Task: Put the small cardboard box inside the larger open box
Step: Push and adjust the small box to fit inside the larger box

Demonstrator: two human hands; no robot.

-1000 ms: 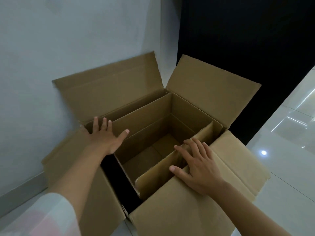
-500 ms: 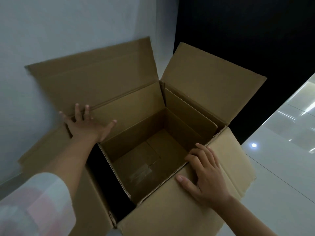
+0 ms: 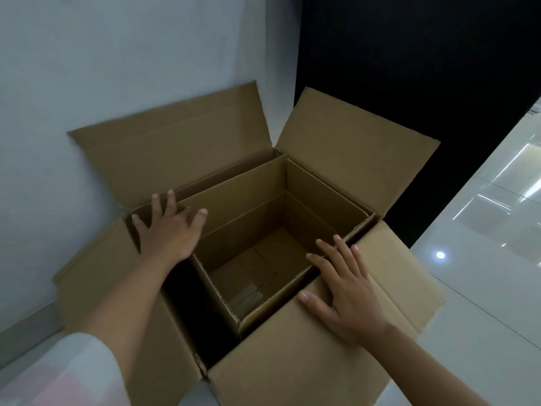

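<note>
The small cardboard box [image 3: 257, 212] sits down inside the larger open box [image 3: 292, 356], its top open and its taped floor visible. A dark gap shows between the two boxes at the near left. The larger box's four flaps are spread outward. My left hand [image 3: 168, 230] hovers flat with fingers apart over the far-left corner, by the small box's upright flap. My right hand [image 3: 345, 291] lies flat, fingers spread, on the larger box's near-right flap at the small box's rim. Neither hand holds anything.
A pale wall [image 3: 117, 68] stands right behind the box, with a baseboard at the lower left. A black panel [image 3: 409, 54] rises at the back right. Glossy white floor tiles [image 3: 483, 259] stretch out to the right of the box.
The small box has settled lower and squarer inside the larger one. Both hands have stayed flat and open, the left one shifting slightly right along the far-left corner. The camera view has shifted.
</note>
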